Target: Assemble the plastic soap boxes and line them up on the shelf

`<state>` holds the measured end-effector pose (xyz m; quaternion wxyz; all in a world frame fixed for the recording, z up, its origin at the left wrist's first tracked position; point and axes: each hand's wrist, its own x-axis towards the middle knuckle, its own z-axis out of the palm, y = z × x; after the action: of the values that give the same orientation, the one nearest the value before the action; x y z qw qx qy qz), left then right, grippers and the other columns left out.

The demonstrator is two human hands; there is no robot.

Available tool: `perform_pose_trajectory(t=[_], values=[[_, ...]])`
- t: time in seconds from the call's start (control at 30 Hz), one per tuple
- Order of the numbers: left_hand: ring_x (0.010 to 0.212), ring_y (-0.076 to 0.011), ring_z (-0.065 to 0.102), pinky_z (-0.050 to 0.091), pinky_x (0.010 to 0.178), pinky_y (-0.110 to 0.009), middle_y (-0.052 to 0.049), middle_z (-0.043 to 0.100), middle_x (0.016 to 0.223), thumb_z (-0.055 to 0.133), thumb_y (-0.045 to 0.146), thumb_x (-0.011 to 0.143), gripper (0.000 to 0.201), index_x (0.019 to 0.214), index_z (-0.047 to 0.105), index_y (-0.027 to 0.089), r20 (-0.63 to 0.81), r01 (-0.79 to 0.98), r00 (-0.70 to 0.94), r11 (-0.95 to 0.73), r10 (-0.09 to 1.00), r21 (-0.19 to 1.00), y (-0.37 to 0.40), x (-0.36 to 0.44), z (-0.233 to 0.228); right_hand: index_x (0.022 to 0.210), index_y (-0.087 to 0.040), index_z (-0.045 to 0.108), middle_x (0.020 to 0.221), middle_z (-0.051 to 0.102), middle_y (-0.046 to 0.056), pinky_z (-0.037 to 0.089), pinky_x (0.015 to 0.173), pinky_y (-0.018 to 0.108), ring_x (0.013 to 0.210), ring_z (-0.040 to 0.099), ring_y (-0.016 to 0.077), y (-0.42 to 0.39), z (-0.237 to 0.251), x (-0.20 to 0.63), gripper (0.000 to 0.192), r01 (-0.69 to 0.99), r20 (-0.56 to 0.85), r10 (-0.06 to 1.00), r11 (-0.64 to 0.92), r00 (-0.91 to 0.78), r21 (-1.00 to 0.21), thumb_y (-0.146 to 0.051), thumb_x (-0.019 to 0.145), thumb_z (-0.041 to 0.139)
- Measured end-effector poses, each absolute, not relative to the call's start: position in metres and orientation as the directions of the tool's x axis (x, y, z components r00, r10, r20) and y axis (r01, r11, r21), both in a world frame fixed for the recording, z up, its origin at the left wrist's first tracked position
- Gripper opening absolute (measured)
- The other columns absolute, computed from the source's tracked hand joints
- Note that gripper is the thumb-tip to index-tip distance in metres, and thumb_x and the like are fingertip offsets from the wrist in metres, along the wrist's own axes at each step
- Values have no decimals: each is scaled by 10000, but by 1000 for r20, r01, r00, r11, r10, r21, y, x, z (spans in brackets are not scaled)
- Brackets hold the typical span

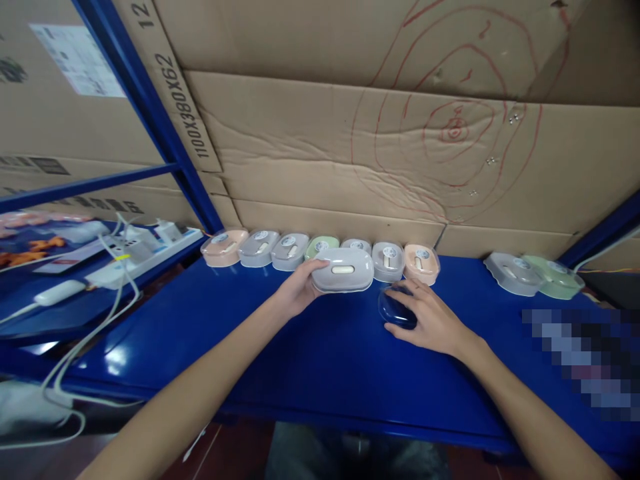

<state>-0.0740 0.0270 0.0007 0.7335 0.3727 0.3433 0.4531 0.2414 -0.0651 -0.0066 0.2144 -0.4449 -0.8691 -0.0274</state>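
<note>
Left fingers (317, 265) hold grey box (345, 259) | long axis left-right (inset (343, 270) toward camera)

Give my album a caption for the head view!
Left hand holds a grey oval plastic box; right hand, a clear rounded plastic lid.

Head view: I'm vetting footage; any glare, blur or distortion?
Head view: white glare spots the glossy blue tabletop at left; pixelation masks a patch at right; blue metal posts splay outward, suggesting lens distortion; the held grey rounded plastic box shows little blur.
</note>
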Motion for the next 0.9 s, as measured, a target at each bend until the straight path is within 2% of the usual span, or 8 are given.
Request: perform_pose_trajectory(t=[0.1,0.27,0.43,0.57,0.7,0.8,0.9], values=[[970,-280,770,628,823,-380,-96,828,1056,863,321,841,390,1187,738,193,-176,-397,387,336,905,854,28,-74,-2,1526,-218,662,1533,614,203,519,1192,656,1426,604,410,-67,-8,240,684,794,370,773,593,-515,-134,-518,928,804],[1059,-311,767,630,854,-399,-125,829,1169,815,402,893,444,1273,742,184,-178,-377,440,361,880,853,30,-76,-6,1639,-248,544,1529,623,200,495,1183,702,1434,586,447,-68,-11,243,814,838,290,824,534,-486,-115,-512,912,797],[1048,-307,776,638,854,-394,-134,828,1190,781,420,931,456,1312,728,175,-151,-393,477,363,866,845,31,-77,-6,1648,-228,514,1492,663,190,494,1188,697,1447,584,446,-69,-11,245,853,827,296,839,523,-457,-206,-482,887,804],[1034,-312,784,645,840,-394,-161,826,1190,744,421,972,466,1345,715,143,-127,-411,492,359,861,838,31,-77,-6,1549,-241,599,1475,686,166,529,1170,634,1381,643,403,-72,-1,244,726,746,348,812,575,-469,-336,-520,909,800],[1052,-323,784,644,878,-422,-163,818,1224,732,433,987,455,1340,721,147,-122,-419,501,364,857,832,29,-75,-6,1560,-284,572,1429,708,131,566,1107,576,1289,685,354,-75,9,240,692,611,469,722,686,-508,-395,-490,938,793],[1094,-334,768,638,917,-455,-170,799,1275,711,472,998,482,1350,721,143,-128,-399,518,372,846,838,25,-70,-7,1594,-305,530,1444,684,126,553,1118,587,1297,672,354,-76,7,234,731,555,576,656,743,-488,-375,-473,935,799],[1139,-346,744,630,915,-454,-185,781,1303,696,504,1006,512,1360,717,134,-129,-364,561,383,818,849,17,-62,-7,1641,-320,486,1475,636,140,497,1174,639,1370,613,388,-76,0,226,823,609,662,616,737,-427,-293,-469,913,838]])
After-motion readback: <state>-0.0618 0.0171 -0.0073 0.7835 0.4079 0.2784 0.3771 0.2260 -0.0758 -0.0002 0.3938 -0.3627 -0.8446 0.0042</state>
